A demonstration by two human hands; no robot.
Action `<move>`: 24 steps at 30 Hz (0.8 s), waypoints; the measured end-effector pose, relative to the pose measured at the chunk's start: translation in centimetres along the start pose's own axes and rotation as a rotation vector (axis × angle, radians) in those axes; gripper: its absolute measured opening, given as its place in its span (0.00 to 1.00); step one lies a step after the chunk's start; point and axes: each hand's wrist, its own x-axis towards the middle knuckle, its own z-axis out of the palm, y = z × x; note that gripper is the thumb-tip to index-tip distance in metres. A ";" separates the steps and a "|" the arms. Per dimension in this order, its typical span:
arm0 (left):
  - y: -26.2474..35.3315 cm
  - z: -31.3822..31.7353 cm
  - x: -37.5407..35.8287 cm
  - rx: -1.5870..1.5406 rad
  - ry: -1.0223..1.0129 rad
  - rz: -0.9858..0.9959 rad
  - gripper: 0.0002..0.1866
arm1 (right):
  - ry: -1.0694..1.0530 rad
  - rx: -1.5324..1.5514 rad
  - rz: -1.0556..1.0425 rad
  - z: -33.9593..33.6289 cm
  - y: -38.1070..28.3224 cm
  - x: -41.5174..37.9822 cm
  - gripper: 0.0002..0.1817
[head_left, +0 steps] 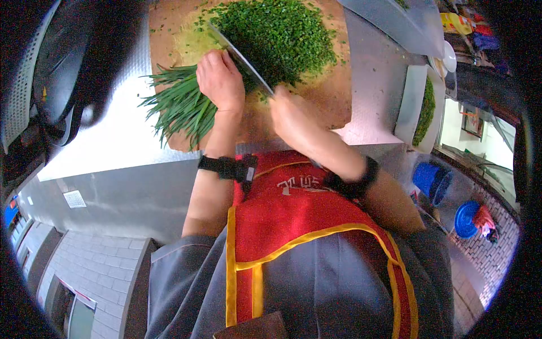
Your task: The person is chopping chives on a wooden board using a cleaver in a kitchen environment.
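Long green stalks lie in a bundle on the left of a wooden cutting board. My left hand presses on the bundle's right end with its fingers curled. Closed round the handle of a knife, my right hand is to the right of the left one. The blade slants up and left, close beside my left fingers. Finely chopped greens form a wide heap to the right of the blade. The knife's handle is hidden inside my right hand.
The board rests on a metal counter. A white tray of chopped greens stands at the right edge. Blue tubs are on the lower right. A dark, blurred object is at the upper left.
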 end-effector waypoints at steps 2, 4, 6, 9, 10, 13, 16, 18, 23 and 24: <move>-0.1 0.1 -0.1 0.001 -0.002 0.006 0.05 | 0.031 -0.039 0.052 1.9 0.1 1.2 0.13; 0.0 -0.2 -0.4 0.003 -0.010 -0.003 0.05 | 0.055 0.014 0.003 1.3 1.0 1.6 0.14; 0.1 -0.2 -0.2 0.001 -0.009 -0.021 0.05 | 0.071 0.081 0.007 -0.1 1.2 1.2 0.13; 0.0 -0.2 -0.1 -0.093 0.044 -0.029 0.04 | 0.150 0.147 0.070 -1.9 0.2 -0.5 0.13; 0.0 -0.2 -0.1 -0.091 0.025 -0.040 0.04 | 0.137 0.116 0.051 -2.5 -0.2 -1.1 0.13; 0.2 -0.3 -0.1 -0.096 0.034 -0.055 0.05 | 0.108 0.052 0.011 -3.2 -0.8 -2.6 0.12; 0.1 -0.3 -0.2 -0.043 0.031 -0.049 0.05 | 0.042 0.065 0.024 -3.0 -1.3 -3.6 0.13; -0.1 -0.1 -0.2 -0.037 0.031 -0.036 0.05 | 0.003 0.049 0.041 -2.9 -1.4 -3.5 0.12; -0.3 0.0 -0.3 -0.032 -0.014 -0.007 0.04 | 0.023 0.057 0.010 0.6 0.0 -0.6 0.14; -0.4 0.2 -0.3 -0.032 -0.010 -0.006 0.04 | 0.035 0.025 0.018 1.5 0.1 0.4 0.14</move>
